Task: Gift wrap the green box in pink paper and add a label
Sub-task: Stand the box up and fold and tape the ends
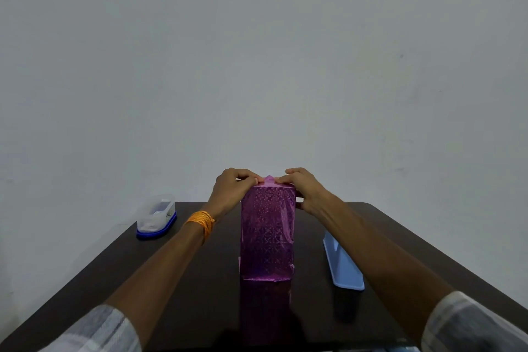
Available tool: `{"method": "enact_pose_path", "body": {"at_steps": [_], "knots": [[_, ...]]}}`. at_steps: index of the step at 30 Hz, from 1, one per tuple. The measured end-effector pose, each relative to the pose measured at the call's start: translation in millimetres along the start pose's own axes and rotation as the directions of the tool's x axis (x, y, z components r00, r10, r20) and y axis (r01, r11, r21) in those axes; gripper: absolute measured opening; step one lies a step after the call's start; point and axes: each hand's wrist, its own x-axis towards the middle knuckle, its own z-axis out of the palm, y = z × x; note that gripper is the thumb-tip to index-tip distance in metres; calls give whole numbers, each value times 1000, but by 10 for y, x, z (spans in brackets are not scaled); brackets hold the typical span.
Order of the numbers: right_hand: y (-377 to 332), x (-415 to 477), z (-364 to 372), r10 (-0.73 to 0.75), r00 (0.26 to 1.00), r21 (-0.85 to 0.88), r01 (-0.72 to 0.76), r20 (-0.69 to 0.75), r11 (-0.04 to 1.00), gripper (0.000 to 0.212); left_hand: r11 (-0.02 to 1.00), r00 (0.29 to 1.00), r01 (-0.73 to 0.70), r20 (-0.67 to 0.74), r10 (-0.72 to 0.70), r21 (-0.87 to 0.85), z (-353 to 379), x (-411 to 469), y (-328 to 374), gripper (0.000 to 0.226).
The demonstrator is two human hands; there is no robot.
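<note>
A tall box wrapped in shiny pink patterned paper [267, 233] stands upright in the middle of the dark table [200, 280]. No green shows; the paper covers every visible face. A small pink flap sticks up at the top edge, between my two hands. My left hand [233, 187] sits on the box's top left corner, its curled fingers pinching the paper by the flap. My right hand [303, 190] holds the top right corner, fingertips pinching the paper on the flap's other side and the thumb against the right face.
A clear plastic container with a blue base [155, 217] stands near the table's far left corner. A light blue tray-like object [341, 263] lies to the right of the box, under my right forearm. A plain grey wall rises behind the table.
</note>
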Motion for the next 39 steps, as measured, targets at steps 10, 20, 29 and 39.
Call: {"method": "enact_pose_path", "body": {"at_steps": [10, 20, 29, 39], "knots": [[44, 68, 184, 18, 1000, 87, -20, 23, 996, 50, 990, 994, -79, -67, 88, 118, -104, -171, 76, 23], [46, 65, 294, -9, 1000, 78, 10, -12, 997, 46, 759, 902, -266, -123, 413, 595, 63, -285, 40, 30], [58, -8, 248, -33, 999, 54, 32, 0, 998, 47, 616, 897, -278, -31, 441, 737, 296, -456, 60, 52], [156, -104, 43, -13, 999, 119, 10, 31, 993, 27, 548, 896, -300, 33, 443, 781, 306, -551, -7, 67]]}}
